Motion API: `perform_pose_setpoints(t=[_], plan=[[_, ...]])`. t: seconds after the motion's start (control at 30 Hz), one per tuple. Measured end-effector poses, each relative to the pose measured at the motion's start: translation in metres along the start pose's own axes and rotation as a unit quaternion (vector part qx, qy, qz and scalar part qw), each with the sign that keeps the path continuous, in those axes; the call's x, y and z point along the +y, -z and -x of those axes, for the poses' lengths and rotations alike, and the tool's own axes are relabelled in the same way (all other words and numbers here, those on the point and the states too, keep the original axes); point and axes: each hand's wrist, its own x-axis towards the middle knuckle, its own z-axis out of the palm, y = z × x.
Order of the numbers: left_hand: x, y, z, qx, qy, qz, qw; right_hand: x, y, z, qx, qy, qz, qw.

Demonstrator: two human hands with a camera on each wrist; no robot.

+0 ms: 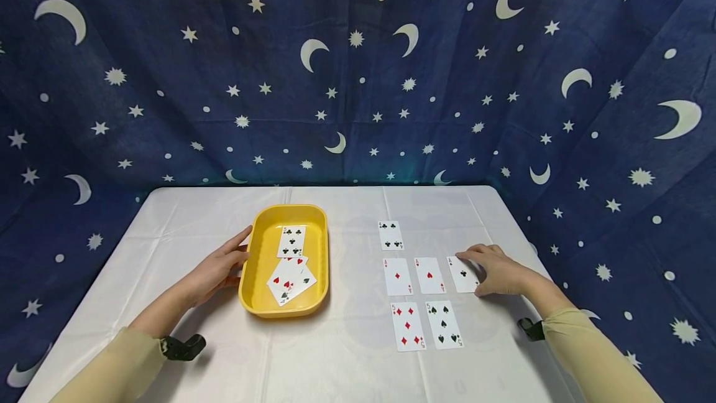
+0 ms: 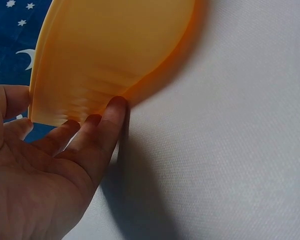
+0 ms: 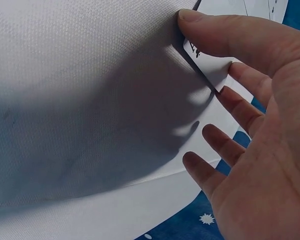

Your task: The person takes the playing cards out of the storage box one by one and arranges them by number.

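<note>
Fingertips of my left hand point(image 1: 215, 269) rest against the left side of a yellow plastic tray point(image 1: 244, 266); the left wrist view shows its ridged outer wall point(image 2: 115, 45). Inside lie a five of clubs point(image 1: 292, 241) and, overlapping below it, a heart card point(image 1: 279, 275) and a spade card point(image 1: 302, 283). With thumb and fingers at opposite edges, my right hand point(image 1: 500, 272) grips the ace of clubs point(image 1: 461, 277), partly covering its right side. To its left are the ace of hearts point(image 1: 429, 275) and the ace of diamonds point(image 1: 398, 277).
A four of clubs point(image 1: 390, 235) lies behind the row of aces. In front are a five of diamonds point(image 1: 408, 327) and a five of spades point(image 1: 444, 325). Everything stands on a white-covered table point(image 1: 347, 365). A dark blue curtain point(image 1: 358, 79) with moons and stars hangs behind.
</note>
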Motion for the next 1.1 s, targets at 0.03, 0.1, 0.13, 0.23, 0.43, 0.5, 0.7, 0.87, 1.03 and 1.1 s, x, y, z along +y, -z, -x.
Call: perform_pose_setpoints(t=[0.03, 0.1, 0.13, 0.23, 0.43, 0.5, 0.7, 0.87, 1.03, 1.1], plan=[[-0.0002, 0.0, 0.0002, 0.0, 0.0, 0.0, 1.0, -0.0001, -0.0002, -0.0001, 0.0, 0.0, 0.002, 1.0], [-0.0007, -0.0001, 0.0005, 0.0, 0.001, -0.001, 1.0, -0.0004, -0.0006, -0.0003, -0.001, 0.0, 0.007, 1.0], [-0.001, 0.0, 0.0005, 0.0, 0.0, -0.002, 1.0, -0.0007, -0.0007, -0.0005, -0.001, 0.0, 0.008, 1.0], [-0.0023, 0.0003, 0.0003, -0.001, -0.002, 0.0, 1.0, -0.0018, -0.0004, -0.0008, -0.003, 0.0, 0.013, 0.9999], [-0.0033, 0.0, -0.0004, -0.002, -0.005, 0.003, 1.0, -0.0026, -0.0002, -0.0015, -0.005, -0.004, 0.021, 0.9998], [-0.003, -0.0003, -0.0004, -0.001, -0.005, 0.004, 1.0, -0.0029, -0.0003, -0.0014, -0.006, -0.005, 0.023, 0.9997], [-0.0016, -0.001, 0.0005, -0.004, -0.007, 0.006, 0.9999, -0.0021, -0.0016, -0.0021, -0.005, -0.007, 0.029, 0.9995], [-0.0014, -0.0006, 0.0008, -0.004, -0.009, 0.007, 0.9999, -0.0015, -0.0014, -0.0034, -0.004, -0.009, 0.032, 0.9994], [-0.001, -0.0006, 0.0014, -0.003, -0.01, 0.004, 0.9999, -0.0029, -0.0006, -0.0039, -0.007, -0.009, 0.029, 0.9995], [-0.001, -0.0005, 0.0016, -0.003, -0.01, 0.002, 0.9999, -0.0036, 0.0001, -0.0034, -0.009, -0.008, 0.028, 0.9995]])
